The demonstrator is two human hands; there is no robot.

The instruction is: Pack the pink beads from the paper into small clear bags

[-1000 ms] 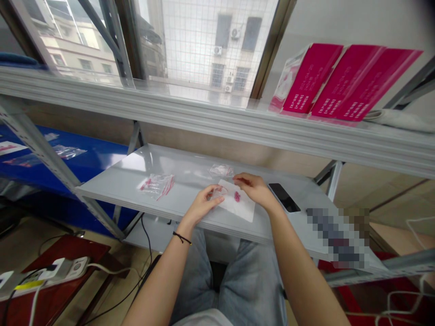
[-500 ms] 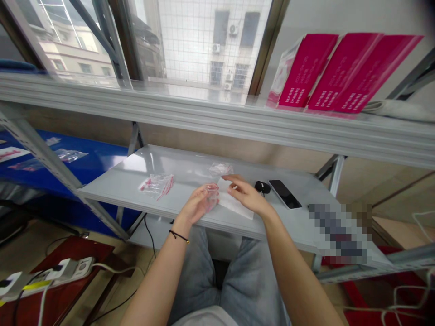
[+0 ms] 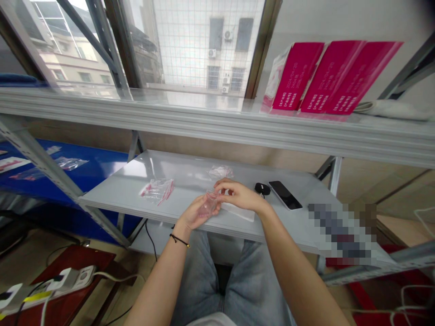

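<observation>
In my left hand (image 3: 197, 213) lies a small clear zip-lock bag (image 3: 208, 206) with a red-pink strip at its mouth. The fingers are curled round its lower part. My right hand (image 3: 234, 192) reaches in from the right, its thumb and fingertips closed at the bag's upper edge. Under my right hand, a white sheet of paper (image 3: 242, 213) lies on the grey table, partly covered. More clear zip-lock bags (image 3: 158, 191) lie in a pile to the left. Another crumpled clear bag (image 3: 220, 172) rests just behind my hands.
A phone (image 3: 285, 194) and a small black object (image 3: 262, 189) lie on the grey shelf table (image 3: 118, 192) to the right. Pink boxes (image 3: 343, 81) stand on the upper shelf (image 3: 204, 118), whose edge crosses above my hands. A power strip (image 3: 68, 274) sits low at left.
My right hand has moved left from over the paper to the bag's top edge, and its fingers have closed there. My left hand still holds the bag. The view has shifted slightly.
</observation>
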